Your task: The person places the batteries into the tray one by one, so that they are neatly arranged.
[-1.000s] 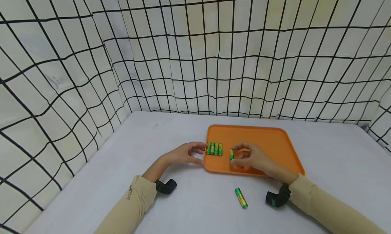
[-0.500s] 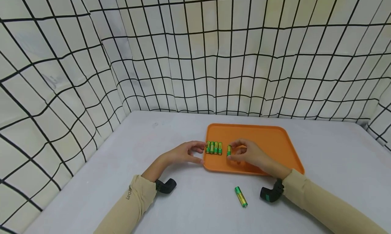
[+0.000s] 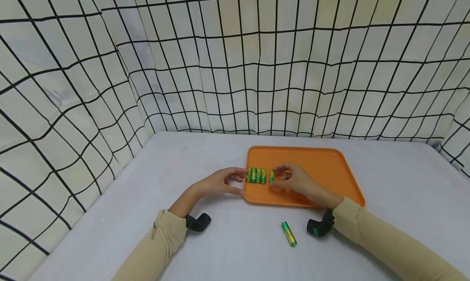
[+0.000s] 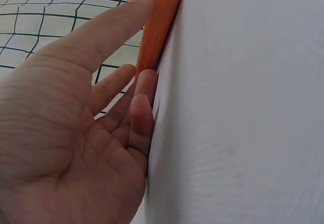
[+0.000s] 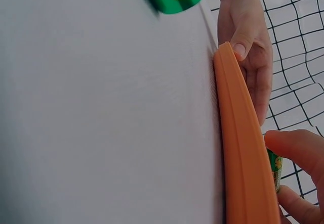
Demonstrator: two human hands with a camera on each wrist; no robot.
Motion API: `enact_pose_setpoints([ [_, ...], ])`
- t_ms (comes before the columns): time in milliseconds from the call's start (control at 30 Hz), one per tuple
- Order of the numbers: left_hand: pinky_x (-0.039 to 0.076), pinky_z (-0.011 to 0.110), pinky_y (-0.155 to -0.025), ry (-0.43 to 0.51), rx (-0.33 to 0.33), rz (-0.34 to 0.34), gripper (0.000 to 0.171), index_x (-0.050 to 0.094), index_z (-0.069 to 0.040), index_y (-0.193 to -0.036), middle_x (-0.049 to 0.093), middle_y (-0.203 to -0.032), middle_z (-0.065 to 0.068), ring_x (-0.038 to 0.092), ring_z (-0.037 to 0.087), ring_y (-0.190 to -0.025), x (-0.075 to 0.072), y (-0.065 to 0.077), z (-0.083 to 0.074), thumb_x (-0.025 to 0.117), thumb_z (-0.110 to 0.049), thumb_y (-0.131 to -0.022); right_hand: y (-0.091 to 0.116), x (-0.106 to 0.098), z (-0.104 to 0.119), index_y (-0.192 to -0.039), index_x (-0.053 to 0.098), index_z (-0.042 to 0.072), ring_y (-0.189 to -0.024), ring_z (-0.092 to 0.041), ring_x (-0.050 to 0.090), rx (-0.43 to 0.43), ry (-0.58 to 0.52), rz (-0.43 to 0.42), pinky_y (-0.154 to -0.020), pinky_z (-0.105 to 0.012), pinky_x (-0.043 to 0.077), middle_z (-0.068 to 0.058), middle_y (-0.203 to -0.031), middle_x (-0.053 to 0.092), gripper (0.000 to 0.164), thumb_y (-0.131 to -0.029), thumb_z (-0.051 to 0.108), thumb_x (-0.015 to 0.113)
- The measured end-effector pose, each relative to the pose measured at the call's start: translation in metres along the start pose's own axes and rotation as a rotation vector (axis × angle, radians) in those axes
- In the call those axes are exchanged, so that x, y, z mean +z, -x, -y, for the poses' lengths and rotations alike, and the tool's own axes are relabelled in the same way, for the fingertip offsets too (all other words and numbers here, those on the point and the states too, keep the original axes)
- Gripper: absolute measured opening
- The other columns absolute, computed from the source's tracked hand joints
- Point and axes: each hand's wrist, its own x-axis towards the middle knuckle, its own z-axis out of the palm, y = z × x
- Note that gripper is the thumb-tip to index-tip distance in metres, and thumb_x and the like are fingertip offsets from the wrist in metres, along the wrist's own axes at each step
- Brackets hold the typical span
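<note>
Between the thumb and fingers of my right hand (image 3: 295, 180) is a green-and-gold battery (image 3: 272, 175), pinched upright in the head view over the orange tray (image 3: 315, 160). Just left of it, a row of several matching batteries (image 3: 256, 175) lies side by side along the tray's left end. My left hand (image 3: 220, 181) rests at the tray's left edge, its thumb touching the rim near the front corner, fingers loosely bent. In the right wrist view the tray wall (image 5: 243, 138) hides most of the held battery (image 5: 275, 169).
One more battery (image 3: 289, 233) lies on the white tabletop (image 3: 242, 248) in front of the tray. Black netting (image 3: 271, 73) over white sheeting rises behind the table and at its sides. Each wrist wears a black camera mount (image 3: 198, 222).
My right hand has moved left with the pinched battery, bringing it closer to the row. The left hand stays at the tray's edge. The whole head view has shifted slightly.
</note>
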Motion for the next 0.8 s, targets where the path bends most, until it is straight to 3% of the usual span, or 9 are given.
enact_pose_setpoints([
  [233,0.041,0.029,-0.090,0.003,-0.008,0.000,0.067,0.048,-0.011,-0.143,0.055,-0.135,0.004,0.053,0.018,-0.119,-0.001,0.000,0.001,0.078,-0.021,-0.084,-0.007,0.002,0.001,-0.126,0.056,-0.002,-0.084,-0.017,0.057,0.001,0.016,-0.014,-0.070,-0.024,0.049,-0.018,-0.123,0.058,0.056,-0.081,0.016,0.081],
  [800,0.041,0.029,-0.089,0.008,0.005,0.005,0.067,0.047,-0.008,-0.143,0.055,-0.135,0.008,0.053,0.021,-0.119,-0.001,0.000,0.001,0.078,-0.020,-0.085,-0.017,0.008,0.003,-0.126,0.057,-0.002,-0.071,-0.016,0.050,0.016,0.030,-0.007,-0.058,-0.025,0.048,-0.012,-0.105,0.058,0.053,-0.080,0.010,0.080],
])
